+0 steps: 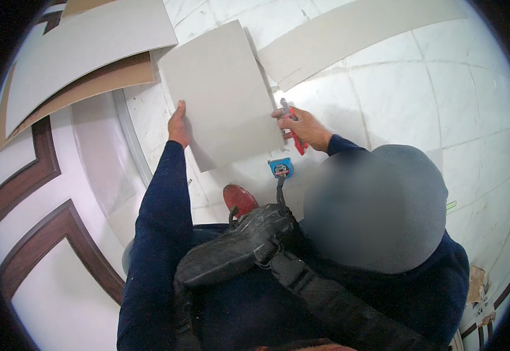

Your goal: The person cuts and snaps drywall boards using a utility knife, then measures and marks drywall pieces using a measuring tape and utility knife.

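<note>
While the left hand point(179, 124) clasps the left edge of a grey rectangular board point(220, 96) to steady it over the pale tiled floor point(419, 93), the right hand point(301, 124), fingers wrapped round a red-handled cutter point(293, 130), bears on the board's right edge. Just below lies a blue tape measure point(281, 168); larger panels point(85, 47) lean at upper left.

Plain grey board point(220, 93), red cutter point(294, 131), white marbled floor point(401, 99).
</note>
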The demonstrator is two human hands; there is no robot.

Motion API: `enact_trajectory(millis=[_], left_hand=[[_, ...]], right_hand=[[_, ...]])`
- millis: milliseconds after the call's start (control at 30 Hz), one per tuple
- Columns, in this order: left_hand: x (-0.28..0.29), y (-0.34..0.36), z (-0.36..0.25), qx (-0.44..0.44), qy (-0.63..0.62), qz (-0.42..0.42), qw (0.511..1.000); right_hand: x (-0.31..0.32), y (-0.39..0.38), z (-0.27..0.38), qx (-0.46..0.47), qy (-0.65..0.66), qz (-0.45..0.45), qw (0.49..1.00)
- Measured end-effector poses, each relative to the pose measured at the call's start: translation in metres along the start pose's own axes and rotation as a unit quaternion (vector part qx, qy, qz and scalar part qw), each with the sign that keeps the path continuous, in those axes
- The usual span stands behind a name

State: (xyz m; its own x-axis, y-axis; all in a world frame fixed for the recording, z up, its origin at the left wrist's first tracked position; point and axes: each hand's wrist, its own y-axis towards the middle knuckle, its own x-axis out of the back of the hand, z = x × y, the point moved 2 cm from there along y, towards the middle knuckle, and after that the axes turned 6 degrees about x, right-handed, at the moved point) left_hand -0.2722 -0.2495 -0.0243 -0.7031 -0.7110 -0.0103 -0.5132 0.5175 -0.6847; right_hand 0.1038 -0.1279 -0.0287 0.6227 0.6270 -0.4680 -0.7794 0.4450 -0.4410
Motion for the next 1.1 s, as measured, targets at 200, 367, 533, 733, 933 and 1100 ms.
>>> enact_trajectory(millis=[200, 367, 533, 733, 933, 1100], left_hand=[[-0.051, -0.001, 0.046, 0.048, -0.033, -0.057, 0.997], [-0.077, -0.014, 0.055, -0.025, 0.123, -0.172, 0.977], [-0.081, -0.017, 0.044, -0.05, 0.389, -0.188, 0.9], [-0.093, -0.02, 0.025, 0.023, 0.455, -0.118, 0.882], [-0.099, -0.019, 0.019, 0.072, 0.431, -0.12, 0.892], [-0.087, -0.012, 0.02, 0.111, 0.469, -0.085, 0.872]], right_hand=[[0.021, -0.031, 0.019, 0.074, -0.264, -0.136, 0.952], [0.036, -0.041, 0.018, 0.133, -0.349, -0.257, 0.891], [0.049, -0.039, 0.017, 0.176, -0.348, -0.264, 0.882], [0.054, -0.039, 0.018, 0.176, -0.345, -0.274, 0.88], [0.056, -0.042, 0.022, 0.178, -0.335, -0.271, 0.885], [0.055, -0.041, 0.025, 0.219, -0.391, -0.29, 0.846]])
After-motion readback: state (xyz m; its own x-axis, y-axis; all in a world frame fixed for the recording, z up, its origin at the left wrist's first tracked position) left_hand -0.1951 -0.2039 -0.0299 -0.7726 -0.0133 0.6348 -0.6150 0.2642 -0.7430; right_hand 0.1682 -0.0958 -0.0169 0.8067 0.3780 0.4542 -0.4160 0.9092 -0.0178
